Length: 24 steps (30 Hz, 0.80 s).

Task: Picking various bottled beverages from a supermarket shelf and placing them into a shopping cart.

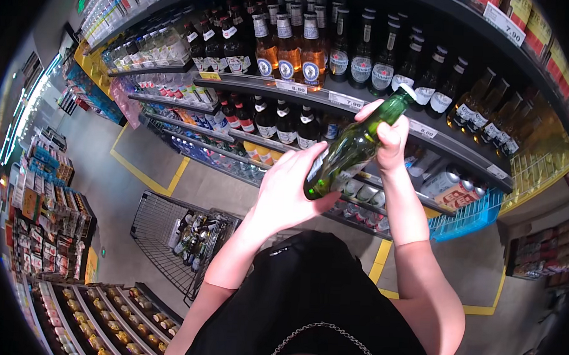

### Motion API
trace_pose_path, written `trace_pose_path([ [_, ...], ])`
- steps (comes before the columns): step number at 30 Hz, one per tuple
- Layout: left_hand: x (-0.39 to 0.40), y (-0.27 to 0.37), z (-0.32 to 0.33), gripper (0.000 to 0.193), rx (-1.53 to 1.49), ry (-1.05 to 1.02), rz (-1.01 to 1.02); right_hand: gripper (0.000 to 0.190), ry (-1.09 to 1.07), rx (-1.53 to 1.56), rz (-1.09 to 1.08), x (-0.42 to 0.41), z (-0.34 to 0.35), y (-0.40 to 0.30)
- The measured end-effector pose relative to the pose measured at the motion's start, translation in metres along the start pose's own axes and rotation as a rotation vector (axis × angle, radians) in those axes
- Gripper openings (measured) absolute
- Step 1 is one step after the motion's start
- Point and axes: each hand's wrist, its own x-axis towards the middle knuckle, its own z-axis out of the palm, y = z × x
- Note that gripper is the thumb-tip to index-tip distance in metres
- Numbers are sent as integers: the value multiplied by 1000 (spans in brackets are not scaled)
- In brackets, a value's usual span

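A green glass beer bottle is held at a tilt before my chest, its pale cap up and to the right. My left hand wraps the lower end, with the thumb beneath the base. Around the neck, just below the cap, closes my right hand. The bottle's label is mostly turned away and covered by my fingers. Behind it runs a shelf of upright beer bottles. Among these are green Heineken bottles, amber bottles with blue round labels and clear Corona bottles.
A wire shopping cart with several bottles in it stands to my left. Lower shelves hold dark bottles and a can multipack. A blue wire basket juts out at right. Behind the cart are jar racks.
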Motion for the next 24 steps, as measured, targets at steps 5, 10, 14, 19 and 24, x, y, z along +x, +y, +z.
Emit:
trace_pose_path([
  [5, -19, 10, 5, 72, -9, -97, -158, 56, -165, 127, 20, -10, 10, 33],
  [10, -36, 6, -4, 64, -306, -118, -499, 42, -150, 282, 307, -13, 47, 49],
  [14, -55, -25, -1, 59, -1105, 38, -599, 30, -224, 423, 634, -14, 70, 60],
  [19, -74, -39, -5, 82, -1825, 56, -593, 32, -300, 537, 867, -15, 106, 67],
  [24, -92, -53, -8, 73, -1989, 305, -666, 43, -348, 507, 993, -22, 143, 82],
])
